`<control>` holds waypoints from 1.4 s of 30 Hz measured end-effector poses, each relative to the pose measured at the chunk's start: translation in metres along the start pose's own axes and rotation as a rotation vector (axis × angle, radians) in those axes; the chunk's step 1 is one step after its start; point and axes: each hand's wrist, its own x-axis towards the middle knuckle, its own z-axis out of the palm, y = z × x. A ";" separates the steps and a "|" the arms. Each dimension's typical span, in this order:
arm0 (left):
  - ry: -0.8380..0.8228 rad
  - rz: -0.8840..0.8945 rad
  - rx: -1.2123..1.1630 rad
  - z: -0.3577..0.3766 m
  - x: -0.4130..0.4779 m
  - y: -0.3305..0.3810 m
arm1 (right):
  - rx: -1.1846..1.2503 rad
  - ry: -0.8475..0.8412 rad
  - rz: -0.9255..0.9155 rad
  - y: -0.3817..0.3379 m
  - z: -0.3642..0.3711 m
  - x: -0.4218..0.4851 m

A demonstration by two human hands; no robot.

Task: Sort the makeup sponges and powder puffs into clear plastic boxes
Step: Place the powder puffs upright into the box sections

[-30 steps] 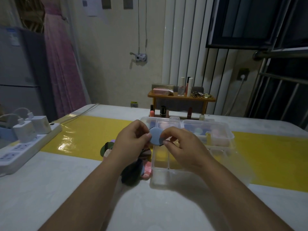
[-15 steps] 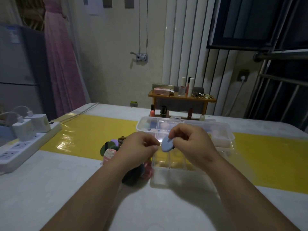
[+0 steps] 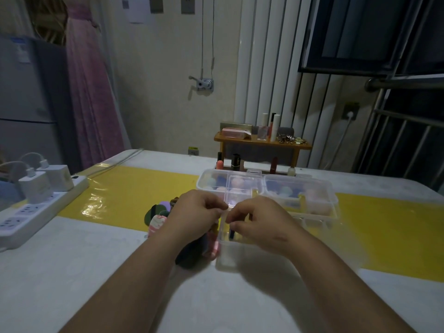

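My right hand (image 3: 260, 223) reaches into the near clear box (image 3: 227, 259), its fingers curled over a blue powder puff (image 3: 231, 233), of which only a dark edge shows. At that box's left rim, my left hand (image 3: 194, 216) has its fingertips pinched together. A pile of puffs and sponges (image 3: 157, 218) in pink, green, purple and dark tones lies just left of the box, partly under my left wrist. Behind it stands a second clear box (image 3: 319, 188) holding pastel sponges.
A white power strip (image 3: 36, 212) with chargers sits at the table's left edge. A small wooden shelf (image 3: 262, 143) with cosmetics stands at the back, lipsticks beneath it. A yellow runner (image 3: 134, 188) crosses the white table.
Both hands have dropped from chest height to the near box. The blue puff, held up between them before, has gone down into the box under my right fingers.
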 end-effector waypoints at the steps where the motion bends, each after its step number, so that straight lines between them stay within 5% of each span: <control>1: 0.012 -0.010 -0.009 0.000 0.001 0.000 | -0.007 -0.013 0.007 0.001 0.000 0.001; 12: 0.135 0.014 0.052 -0.005 -0.001 0.005 | -0.140 -0.070 0.053 -0.004 0.003 0.003; 20: 0.027 0.012 0.364 -0.018 -0.002 0.004 | -0.127 -0.026 0.048 0.001 0.006 0.003; 42: -0.305 0.044 0.547 -0.029 0.001 -0.006 | -0.028 0.100 0.015 0.005 -0.002 -0.001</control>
